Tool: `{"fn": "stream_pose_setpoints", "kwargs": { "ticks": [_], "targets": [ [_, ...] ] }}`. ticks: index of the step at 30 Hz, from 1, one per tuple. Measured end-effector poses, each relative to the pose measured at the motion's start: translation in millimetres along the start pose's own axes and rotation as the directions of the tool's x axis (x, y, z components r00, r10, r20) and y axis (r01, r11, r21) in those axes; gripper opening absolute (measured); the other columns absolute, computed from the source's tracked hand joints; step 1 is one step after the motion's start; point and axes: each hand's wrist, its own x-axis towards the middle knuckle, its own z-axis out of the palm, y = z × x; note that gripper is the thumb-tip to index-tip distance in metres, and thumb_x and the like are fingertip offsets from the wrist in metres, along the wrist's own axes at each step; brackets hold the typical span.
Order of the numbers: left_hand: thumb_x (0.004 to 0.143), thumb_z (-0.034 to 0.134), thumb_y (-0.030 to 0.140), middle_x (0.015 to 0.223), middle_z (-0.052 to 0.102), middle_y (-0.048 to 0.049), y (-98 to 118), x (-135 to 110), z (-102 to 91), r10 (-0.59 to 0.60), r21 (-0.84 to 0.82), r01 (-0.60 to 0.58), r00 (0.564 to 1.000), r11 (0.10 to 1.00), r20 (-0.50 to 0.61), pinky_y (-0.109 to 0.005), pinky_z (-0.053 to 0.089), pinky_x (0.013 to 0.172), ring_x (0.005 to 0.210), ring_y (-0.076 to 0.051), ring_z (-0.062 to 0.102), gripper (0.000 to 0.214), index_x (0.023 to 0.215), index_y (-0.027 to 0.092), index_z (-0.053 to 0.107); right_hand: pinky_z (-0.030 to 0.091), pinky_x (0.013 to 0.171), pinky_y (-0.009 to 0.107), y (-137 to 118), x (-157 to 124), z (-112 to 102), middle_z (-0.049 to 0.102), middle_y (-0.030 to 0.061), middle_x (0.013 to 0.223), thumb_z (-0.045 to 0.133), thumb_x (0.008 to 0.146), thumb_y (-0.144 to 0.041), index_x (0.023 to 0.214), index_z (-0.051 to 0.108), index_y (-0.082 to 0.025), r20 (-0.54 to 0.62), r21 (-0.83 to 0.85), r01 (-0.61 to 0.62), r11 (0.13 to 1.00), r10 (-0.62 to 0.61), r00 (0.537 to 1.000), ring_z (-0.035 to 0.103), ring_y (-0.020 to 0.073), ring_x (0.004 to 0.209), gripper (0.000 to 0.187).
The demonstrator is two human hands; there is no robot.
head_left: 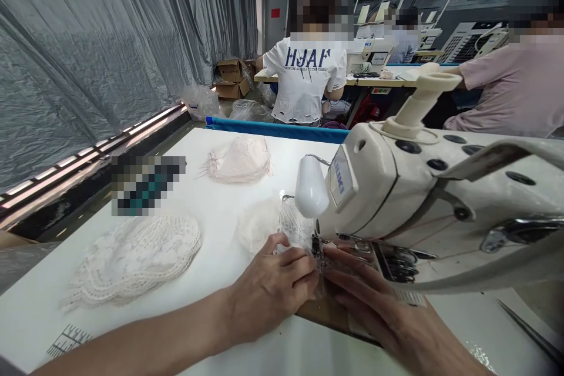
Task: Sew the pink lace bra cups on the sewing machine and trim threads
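A cream sewing machine point(423, 188) fills the right of the head view. My left hand point(268, 288) lies on the white table with its fingers curled, pinching a piece of white lace point(291, 226) just left of the needle area point(317, 247). Under the machine head rests my right hand point(374, 305), fingers stretched flat and pressing the fabric down beside the presser foot. The lace piece trails back behind the needle.
A stack of white lace pieces point(132, 261) lies at the left front, and a pinkish stack point(240, 161) further back. Scissors point(400, 264) sit under the machine arm. Other people work at benches behind a blue table edge point(277, 128). Plastic sheeting hangs left.
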Motion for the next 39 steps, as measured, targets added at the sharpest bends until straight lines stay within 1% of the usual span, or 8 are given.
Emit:
{"fn": "stream_pose_setpoints", "kwargs": {
  "ticks": [5,11,16,21,27,32,36,39],
  "targets": [
    [0.093,0.049,0.030,0.102,0.064,-0.0039,-1,-3,-0.4,0.022,-0.018,-0.021,0.997,1.000,0.074,-0.036,0.034,0.088,0.094,-0.014,0.056,0.021,0.098,0.012,0.058,0.054,0.083,0.043,-1,-1,-4,0.066,0.0083,0.110,0.048,0.091,-0.026,0.115,0.063,-0.026,0.015,0.006,0.014,1.000,-0.014,1.000,0.059,0.0260,0.108,0.029],
    [0.093,0.049,0.027,0.103,0.063,-0.0054,-1,-3,-1.5,0.024,-0.014,-0.023,0.995,1.000,0.092,-0.037,0.033,0.089,0.097,-0.015,0.055,0.021,0.101,0.010,0.057,0.053,0.084,0.042,0,-4,-5,0.067,0.0090,0.108,0.050,0.090,-0.027,0.115,0.062,-0.024,0.034,0.010,0.028,1.000,-0.028,0.999,0.056,0.0262,0.111,0.028],
    [0.093,0.049,0.026,0.100,0.063,-0.0055,1,-3,-1.7,0.022,-0.004,-0.022,0.996,1.000,0.085,-0.036,0.034,0.088,0.097,-0.015,0.056,0.020,0.101,0.010,0.057,0.052,0.086,0.042,-2,0,-9,0.067,0.0077,0.107,0.050,0.089,-0.030,0.100,0.067,-0.024,0.046,0.017,0.016,1.000,-0.017,0.999,0.056,0.0266,0.110,0.021],
    [0.091,0.053,0.027,0.099,0.063,-0.0051,1,-3,0.5,0.018,0.016,-0.020,0.997,1.000,0.076,-0.036,0.035,0.088,0.096,-0.015,0.055,0.020,0.100,0.011,0.057,0.055,0.076,0.037,-4,3,-10,0.067,0.0095,0.109,0.048,0.091,-0.033,0.116,0.061,-0.022,0.022,0.011,0.019,1.000,-0.019,1.000,0.062,0.0255,0.099,0.030],
    [0.092,0.050,0.029,0.100,0.062,-0.0064,1,-4,3.1,0.021,0.036,-0.024,0.997,0.999,0.079,-0.036,0.035,0.089,0.096,-0.016,0.055,0.019,0.098,0.012,0.058,0.054,0.082,0.037,-7,4,-12,0.060,0.0058,0.123,0.048,0.091,-0.030,0.122,0.056,-0.027,0.036,0.064,-0.008,0.998,0.005,0.999,0.060,0.0243,0.104,0.033],
    [0.093,0.048,0.028,0.100,0.063,-0.0063,1,-4,2.7,0.025,0.022,-0.026,0.997,0.999,0.066,-0.036,0.035,0.089,0.096,-0.015,0.055,0.021,0.100,0.011,0.057,0.053,0.083,0.040,-6,4,-12,0.062,0.0065,0.120,0.049,0.090,-0.028,0.122,0.057,-0.026,0.046,0.046,0.004,0.999,-0.006,0.999,0.055,0.0267,0.110,0.032],
    [0.093,0.048,0.028,0.100,0.063,-0.0066,1,-4,2.1,0.028,0.027,-0.030,0.998,0.999,0.057,-0.036,0.035,0.089,0.097,-0.015,0.055,0.021,0.099,0.011,0.058,0.053,0.082,0.040,-5,4,-12,0.064,0.0073,0.114,0.049,0.091,-0.029,0.121,0.057,-0.026,0.057,0.043,0.000,0.999,-0.002,0.998,0.056,0.0264,0.109,0.031],
    [0.092,0.050,0.028,0.100,0.063,-0.0067,1,-4,1.8,0.033,0.028,-0.034,0.998,0.999,0.058,-0.035,0.036,0.089,0.096,-0.015,0.055,0.021,0.100,0.011,0.058,0.053,0.082,0.040,-4,3,-12,0.066,0.0070,0.110,0.049,0.091,-0.030,0.114,0.061,-0.026,0.060,0.040,-0.008,0.999,0.005,0.998,0.057,0.0264,0.108,0.027]
  ]
}}
